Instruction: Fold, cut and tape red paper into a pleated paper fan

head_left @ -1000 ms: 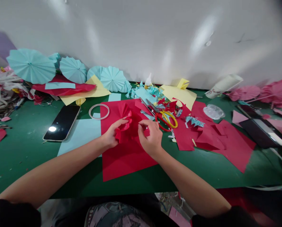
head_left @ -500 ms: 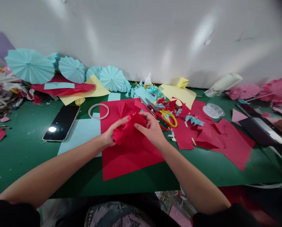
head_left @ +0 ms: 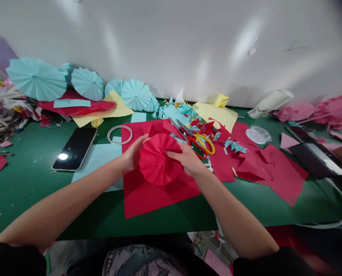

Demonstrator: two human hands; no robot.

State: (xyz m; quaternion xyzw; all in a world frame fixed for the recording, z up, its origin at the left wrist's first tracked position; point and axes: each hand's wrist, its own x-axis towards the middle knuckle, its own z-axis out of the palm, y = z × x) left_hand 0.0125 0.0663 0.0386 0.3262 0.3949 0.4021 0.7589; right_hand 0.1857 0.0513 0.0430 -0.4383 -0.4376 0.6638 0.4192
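Observation:
A round pleated red paper rosette (head_left: 156, 165) is spread between my hands, its folds fanning out from the centre. My left hand (head_left: 134, 154) grips its left edge, the fingers partly hidden behind the paper. On the right side my right hand (head_left: 188, 158) pinches it, thumb on the front near the middle. Below lies a large red paper sheet (head_left: 142, 203), over a light blue sheet (head_left: 97, 165). Just right of my right hand are scissors with yellow handles (head_left: 207, 143) and a red-handled pair (head_left: 198, 149).
A phone (head_left: 75, 148) and a tape roll (head_left: 119, 135) lie to the left. Light blue paper rosettes (head_left: 136, 95) line the wall. Red paper pieces (head_left: 285, 172), a clear plastic disc (head_left: 258, 135) and a dark device (head_left: 311, 159) occupy the right. Paper scraps (head_left: 4, 111) pile up far left.
The red paper was bunched and partly folded; now it is opened into a flat circle facing me. My right hand has shifted slightly right and down, with its thumb on the front.

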